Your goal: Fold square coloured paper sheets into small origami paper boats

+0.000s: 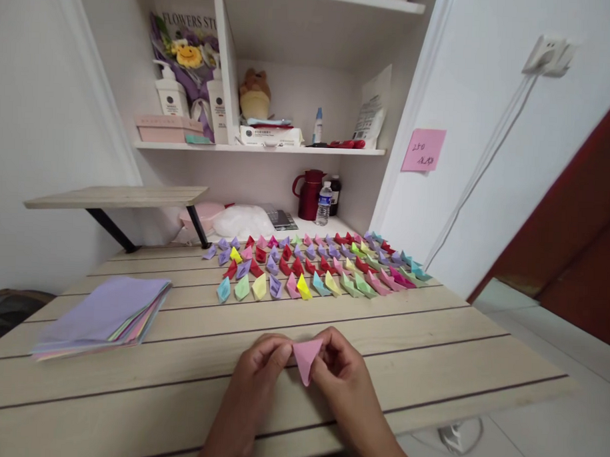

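Observation:
A small pink folded paper piece [306, 359], shaped like a downward triangle, is pinched between both hands just above the wooden table [430, 366] near its front edge. My left hand [260, 373] grips its left corner with closed fingers. My right hand [340, 373] grips its right corner the same way. Beyond the hands, several rows of small folded paper boats [314, 265] in many colours stand on the table.
A stack of coloured paper sheets [104, 315] with a purple top sheet lies at the left. A raised wooden shelf [116, 196] juts out at the back left. Wall shelves hold bottles, a thermos [309, 194] and a water bottle [324, 204]. A pink sticky note [422, 150] hangs right.

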The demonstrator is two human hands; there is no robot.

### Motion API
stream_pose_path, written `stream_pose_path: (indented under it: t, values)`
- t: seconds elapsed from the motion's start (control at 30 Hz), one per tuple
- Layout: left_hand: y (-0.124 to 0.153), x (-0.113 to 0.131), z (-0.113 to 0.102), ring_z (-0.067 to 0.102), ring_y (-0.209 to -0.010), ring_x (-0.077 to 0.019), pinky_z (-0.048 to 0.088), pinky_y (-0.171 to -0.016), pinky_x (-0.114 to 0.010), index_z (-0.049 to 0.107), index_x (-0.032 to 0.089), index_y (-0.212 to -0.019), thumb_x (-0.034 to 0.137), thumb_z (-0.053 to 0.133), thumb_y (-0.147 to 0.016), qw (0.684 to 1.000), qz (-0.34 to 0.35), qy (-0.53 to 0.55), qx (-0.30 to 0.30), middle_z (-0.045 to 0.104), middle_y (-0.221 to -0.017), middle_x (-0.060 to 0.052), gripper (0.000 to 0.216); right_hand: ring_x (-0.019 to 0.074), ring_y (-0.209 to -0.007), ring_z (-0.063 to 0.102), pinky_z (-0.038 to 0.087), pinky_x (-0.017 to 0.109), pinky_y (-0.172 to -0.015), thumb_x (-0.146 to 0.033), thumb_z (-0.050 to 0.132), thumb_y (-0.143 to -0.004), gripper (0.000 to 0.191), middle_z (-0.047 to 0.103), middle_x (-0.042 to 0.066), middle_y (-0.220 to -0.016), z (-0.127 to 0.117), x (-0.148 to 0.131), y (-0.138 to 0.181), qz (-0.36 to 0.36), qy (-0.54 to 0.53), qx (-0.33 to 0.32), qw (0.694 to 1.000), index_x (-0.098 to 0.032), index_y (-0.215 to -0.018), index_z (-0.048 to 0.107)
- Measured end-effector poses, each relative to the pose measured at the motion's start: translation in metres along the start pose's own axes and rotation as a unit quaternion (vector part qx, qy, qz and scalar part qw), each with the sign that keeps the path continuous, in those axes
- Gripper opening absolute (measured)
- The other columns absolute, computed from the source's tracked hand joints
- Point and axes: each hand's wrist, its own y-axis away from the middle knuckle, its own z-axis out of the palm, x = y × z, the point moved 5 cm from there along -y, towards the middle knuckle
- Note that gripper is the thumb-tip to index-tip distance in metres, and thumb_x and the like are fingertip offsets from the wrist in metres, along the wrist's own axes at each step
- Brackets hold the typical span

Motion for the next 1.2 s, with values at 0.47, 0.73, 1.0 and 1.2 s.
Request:
stream_pose_path:
  t: [0.47, 0.73, 1.0, 1.2]
  values:
    - [0.016, -0.007, 0.021, 0.061, -0.123, -0.0286, 0.043, -0.108, -0.040, 0.063, 0.019, -0.127, 0.046, 0.060, -0.089, 0.999, 0.033, -0.009, -0.012, 0.067, -0.132, -0.011, 0.047, 0.0190, -0.079, 0.057, 0.044, 0.028, -0.065, -0.015, 0.059, -0.084, 0.016, 0.058, 0.004, -0.088, 0.002, -0.014, 0.005, -0.137, 0.148, 0.011, 0.979, -0.023, -0.082, 0.073]
    - [0.017, -0.011, 0.014, 0.063, -0.119, -0.0269, 0.044, -0.107, -0.039, 0.067, 0.020, -0.125, 0.030, 0.062, -0.084, 0.998, 0.028, -0.031, 0.038, 0.071, -0.128, -0.010, 0.043, 0.0148, -0.067, 0.056, 0.048, 0.027, -0.053, -0.028, 0.068, -0.084, 0.010, 0.053, 0.004, -0.097, 0.004, 0.008, 0.004, 0.001, -0.009, -0.055, 0.998, -0.023, -0.081, 0.077]
    - [0.015, -0.010, 0.012, 0.067, -0.113, -0.0264, 0.048, -0.100, -0.035, 0.072, 0.022, -0.116, 0.024, 0.064, -0.078, 0.998, 0.016, -0.005, 0.066, 0.074, -0.121, -0.008, 0.039, 0.0175, -0.076, 0.058, 0.051, 0.028, -0.063, -0.024, 0.069, -0.079, 0.020, 0.061, 0.005, -0.098, 0.006, 0.002, 0.002, 0.012, 0.032, -0.065, 0.997, -0.023, -0.099, 0.076]
    - [0.017, -0.014, 0.011, 0.074, -0.090, -0.0243, 0.053, -0.085, -0.033, 0.063, 0.020, -0.129, 0.024, 0.066, -0.074, 0.996, -0.010, -0.008, 0.089, 0.080, -0.097, -0.006, 0.055, 0.0139, -0.066, 0.060, 0.052, 0.026, -0.062, -0.025, 0.075, -0.074, 0.031, 0.066, 0.002, -0.088, 0.006, 0.012, 0.001, 0.054, -0.015, -0.043, 0.997, -0.020, -0.104, 0.070]
